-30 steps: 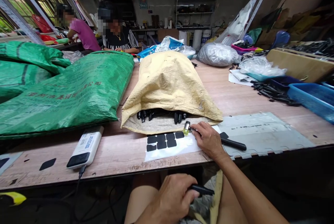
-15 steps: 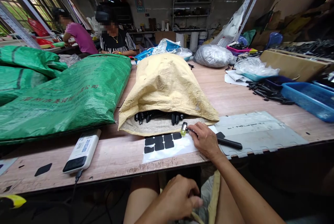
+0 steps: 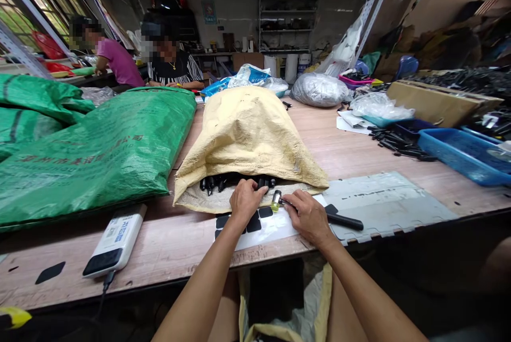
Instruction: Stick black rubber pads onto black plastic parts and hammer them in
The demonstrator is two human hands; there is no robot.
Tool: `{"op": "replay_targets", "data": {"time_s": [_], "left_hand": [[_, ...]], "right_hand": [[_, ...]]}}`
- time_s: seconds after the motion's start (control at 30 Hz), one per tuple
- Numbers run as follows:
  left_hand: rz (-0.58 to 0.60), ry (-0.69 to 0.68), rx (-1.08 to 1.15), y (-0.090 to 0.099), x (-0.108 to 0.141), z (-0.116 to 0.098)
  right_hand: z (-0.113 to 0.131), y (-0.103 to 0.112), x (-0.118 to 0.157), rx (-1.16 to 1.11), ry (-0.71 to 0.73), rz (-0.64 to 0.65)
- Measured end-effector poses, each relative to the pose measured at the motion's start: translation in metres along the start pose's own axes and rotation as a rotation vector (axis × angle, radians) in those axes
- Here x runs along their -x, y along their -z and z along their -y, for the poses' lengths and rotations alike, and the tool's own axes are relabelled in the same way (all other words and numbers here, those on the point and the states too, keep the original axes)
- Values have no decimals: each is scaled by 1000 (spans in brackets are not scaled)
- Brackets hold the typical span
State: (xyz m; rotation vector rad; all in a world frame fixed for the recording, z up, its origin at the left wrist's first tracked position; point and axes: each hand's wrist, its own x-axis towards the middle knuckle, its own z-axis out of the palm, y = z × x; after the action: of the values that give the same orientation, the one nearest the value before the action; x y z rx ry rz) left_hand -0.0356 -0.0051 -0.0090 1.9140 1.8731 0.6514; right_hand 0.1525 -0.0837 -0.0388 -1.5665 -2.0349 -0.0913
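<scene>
My right hand is closed round the neck of a small hammer. Its metal head with a clear yellow end lies to the left of my fingers, and its thick black grip reaches out to the right. At the mouth of a cream woven sack, my left hand has thumb and fingers round a black tubular part. More black parts show inside the opening. Below both hands lies a white sheet with black rounded-square stickers, partly covered by my left forearm.
A green woven sack and a white power bank with a cable are on the left. To the right lie a grey mat, black parts and a blue basket. An open sack sits between my knees. Two people work behind.
My left hand has risen from above my lap to the sack's mouth and closed on a black part there. My right hand still holds the hammer at about the same place.
</scene>
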Motion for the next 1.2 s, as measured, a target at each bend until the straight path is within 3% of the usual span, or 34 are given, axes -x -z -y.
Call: {"op": "replay_targets", "data": {"time_s": [0.13,0.3,0.47,0.7,0.87,1.07,1.2], "left_hand": [[20,-76,56,22,19,10],[141,-314,133,47,55,43],[179,-399,225,41,70,65],[149,-370,316,37,69,69],[135,-345,341,37,69,70],[131,-337,332,33,68,70],[134,-353,319,33,67,71]], "right_hand": [[0,0,0,-1,-2,-3],[1,2,0,3,-11,0],[1,0,1,16,-9,-4],[-3,6,-4,4,57,-21],[28,26,-13,-191,104,-100],[71,24,-8,-314,198,111],[81,19,-4,-291,192,54]]}}
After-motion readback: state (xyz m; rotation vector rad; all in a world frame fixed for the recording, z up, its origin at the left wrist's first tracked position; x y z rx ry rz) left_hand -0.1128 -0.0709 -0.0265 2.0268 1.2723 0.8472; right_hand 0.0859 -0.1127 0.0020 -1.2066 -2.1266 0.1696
